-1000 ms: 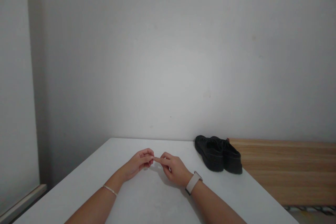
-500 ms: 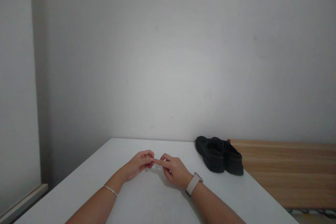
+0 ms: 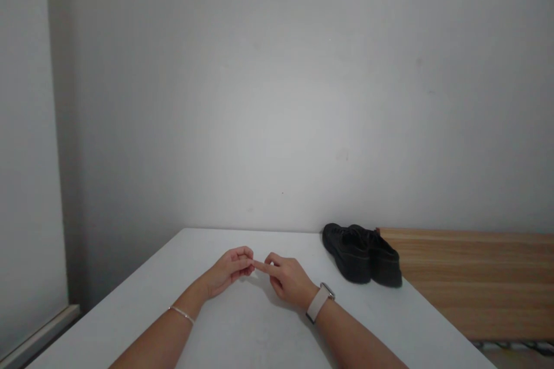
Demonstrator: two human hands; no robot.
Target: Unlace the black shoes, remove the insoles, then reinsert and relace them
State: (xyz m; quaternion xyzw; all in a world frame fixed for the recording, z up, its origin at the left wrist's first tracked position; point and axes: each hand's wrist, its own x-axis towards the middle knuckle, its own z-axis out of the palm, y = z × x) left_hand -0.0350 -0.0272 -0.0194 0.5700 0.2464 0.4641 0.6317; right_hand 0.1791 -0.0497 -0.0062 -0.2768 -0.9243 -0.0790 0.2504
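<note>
Left hand [image 3: 227,271] and right hand [image 3: 288,280] meet fingertip to fingertip low in the middle of the view, both resting on the flat white tabletop [image 3: 242,334]. Left hand is loosely curled, fingers [image 3: 243,253] bent in toward the thumb, closing on the tip of the right index finger [image 3: 261,267], which sticks out straight toward 9 o'clock. Right hand's other fingers are tucked under, half clenched, no object in it; whether anything small sits between the left fingertips cannot be told. Thin silver bracelet [image 3: 180,314] on the left wrist, pale beige-strapped wristwatch [image 3: 319,302] on the right wrist. Both bare forearms run in from the bottom edge, left from 7 o'clock, right from 5 o'clock. Pair of black chunky-soled leather shoes [image 3: 361,253] stands at 2 o'clock from the hands, well apart from them, near the table's far right corner, side by side and touching. Light wooden slatted surface [image 3: 476,282] lies just beyond the shoes at 3 o'clock, beside the table edge. Plain white wall [image 3: 277,98] fills everything at 12 o'clock.
</note>
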